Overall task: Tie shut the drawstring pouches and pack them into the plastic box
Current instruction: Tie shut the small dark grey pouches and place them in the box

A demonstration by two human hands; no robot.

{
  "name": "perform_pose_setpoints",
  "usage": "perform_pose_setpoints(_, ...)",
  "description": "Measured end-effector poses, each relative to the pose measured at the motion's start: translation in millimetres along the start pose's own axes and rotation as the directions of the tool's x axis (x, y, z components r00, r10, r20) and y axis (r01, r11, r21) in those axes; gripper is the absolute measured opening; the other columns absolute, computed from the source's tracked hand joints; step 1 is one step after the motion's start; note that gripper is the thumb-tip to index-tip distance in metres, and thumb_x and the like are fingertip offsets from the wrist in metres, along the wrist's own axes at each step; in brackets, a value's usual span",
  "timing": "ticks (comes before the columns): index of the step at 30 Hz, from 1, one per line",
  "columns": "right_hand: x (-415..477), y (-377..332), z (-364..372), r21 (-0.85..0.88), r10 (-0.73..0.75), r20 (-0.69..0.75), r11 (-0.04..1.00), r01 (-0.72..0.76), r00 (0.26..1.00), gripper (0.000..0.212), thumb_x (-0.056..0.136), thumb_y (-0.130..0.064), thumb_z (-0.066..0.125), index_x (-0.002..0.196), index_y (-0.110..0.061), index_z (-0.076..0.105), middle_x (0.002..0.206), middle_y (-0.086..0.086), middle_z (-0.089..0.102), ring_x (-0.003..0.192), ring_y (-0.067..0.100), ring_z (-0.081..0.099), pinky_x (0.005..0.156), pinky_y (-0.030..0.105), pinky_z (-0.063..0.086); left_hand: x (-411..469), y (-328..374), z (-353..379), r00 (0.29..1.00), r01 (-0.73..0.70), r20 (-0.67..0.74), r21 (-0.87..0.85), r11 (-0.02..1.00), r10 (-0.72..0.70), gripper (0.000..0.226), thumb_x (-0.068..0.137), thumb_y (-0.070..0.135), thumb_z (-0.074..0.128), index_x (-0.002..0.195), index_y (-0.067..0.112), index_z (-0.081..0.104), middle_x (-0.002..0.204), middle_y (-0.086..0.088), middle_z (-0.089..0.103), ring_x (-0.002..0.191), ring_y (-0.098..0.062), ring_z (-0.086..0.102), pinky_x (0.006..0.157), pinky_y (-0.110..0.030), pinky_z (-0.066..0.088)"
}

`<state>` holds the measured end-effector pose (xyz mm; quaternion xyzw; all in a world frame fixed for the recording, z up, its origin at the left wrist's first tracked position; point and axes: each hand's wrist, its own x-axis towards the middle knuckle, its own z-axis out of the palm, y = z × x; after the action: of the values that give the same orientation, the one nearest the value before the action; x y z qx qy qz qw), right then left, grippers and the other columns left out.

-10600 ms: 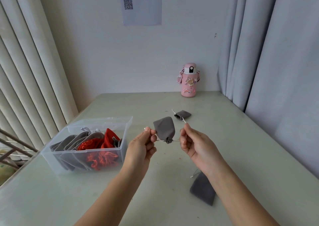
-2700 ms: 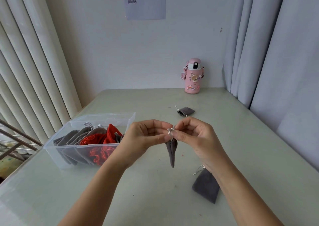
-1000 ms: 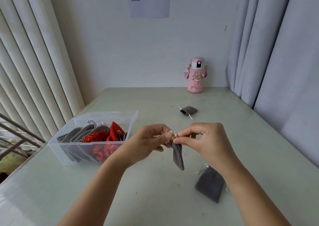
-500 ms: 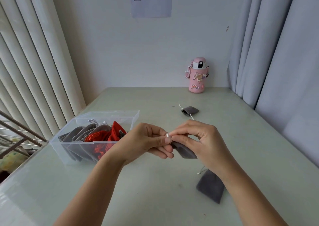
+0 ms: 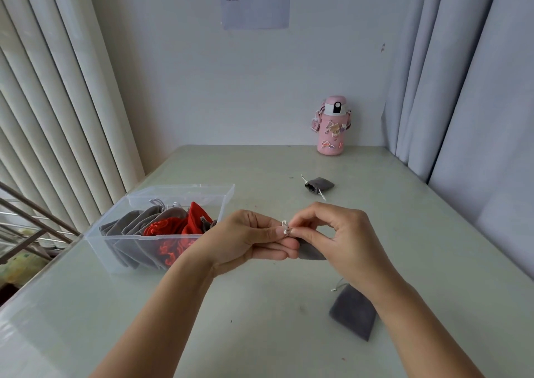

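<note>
While the grey pouch [image 5: 310, 252] is held in the air above the table [image 5: 260, 334], its drawstring [image 5: 285, 228] shows as a small white loop just where the two hands meet. The left hand [image 5: 248, 239] pinches the cord between thumb and forefinger, and the right hand [image 5: 338, 239] pinches it from the other side with thumb and fingertips. From that I judge the knot on this pouch to be in the making, not yet finished. To the left, near the table's edge, the plastic box [image 5: 179, 188] stands open with several packed grey pouches [image 5: 135, 224] and red pouches [image 5: 185, 227] inside, so a good share of the packing looks done. Two more lie loose on the table: a far pouch [image 5: 319, 185] beyond the hands, mouth gathered and cord ends trailing, and a near pouch [image 5: 354, 315] flat beside the right forearm. What is left, as I read it, is to finish this tie, put the pouch in the box, then deal with those two. Most of the held pouch is hidden behind the fingers, and the cord is too small to tell whether a knot has formed. I cannot tell whether the far pouch is tied, and the right wrist partly covers the near pouch's mouth.
</note>
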<state>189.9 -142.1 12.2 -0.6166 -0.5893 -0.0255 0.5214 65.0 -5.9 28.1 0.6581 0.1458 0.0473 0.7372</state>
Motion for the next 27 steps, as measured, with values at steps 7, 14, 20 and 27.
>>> perform_pose_setpoints(7,-1,-4,1,-0.056,0.009,-0.033,0.998,-0.011,0.999,0.038,0.08,-0.005,0.074,0.068,-0.029,0.046,0.078,-0.012,0.068,0.073,0.01,0.066,0.066,0.025,0.053,3,-3,7,0.997,-0.018,-0.078,0.069,0.997,0.024,0.02,0.091,0.005,0.053,0.08,0.001,0.07,0.074,-0.01,0.072,0.07,-0.013,0.07,0.062,-0.016,0.055)
perform_pose_setpoints(14,-2,-2,1,-0.11,-0.026,-0.057,0.994,0.02,0.998,0.036,0.078,-0.007,0.075,0.068,-0.023,0.045,0.078,-0.012,0.069,0.072,0.011,0.066,0.066,0.028,0.053,4,-3,13,0.994,0.022,-0.106,-0.073,0.997,-0.029,0.023,0.092,-0.003,0.049,0.08,-0.001,0.068,0.068,-0.009,0.07,0.061,-0.012,0.069,0.055,-0.016,0.054)
perform_pose_setpoints(20,-2,-3,1,-0.11,-0.052,-0.074,0.993,0.044,0.996,0.033,0.075,-0.001,0.077,0.065,-0.013,0.049,0.078,-0.012,0.07,0.075,0.005,0.067,0.07,0.017,0.051,2,-1,12,0.995,0.018,-0.093,-0.087,0.996,-0.026,0.024,0.093,-0.001,0.048,0.08,0.0,0.068,0.066,-0.009,0.07,0.059,-0.01,0.068,0.053,-0.014,0.053)
perform_pose_setpoints(27,-1,0,0,-0.143,-0.089,-0.116,0.987,0.072,0.989,0.034,0.073,0.003,0.077,0.063,-0.012,0.048,0.076,-0.011,0.071,0.079,-0.002,0.068,0.071,0.012,0.05,0,0,10,0.989,-0.128,-0.061,0.13,0.983,0.137,0.013,0.088,0.002,0.059,0.091,0.001,0.071,0.077,-0.008,0.072,0.074,-0.013,0.069,0.066,-0.016,0.053)
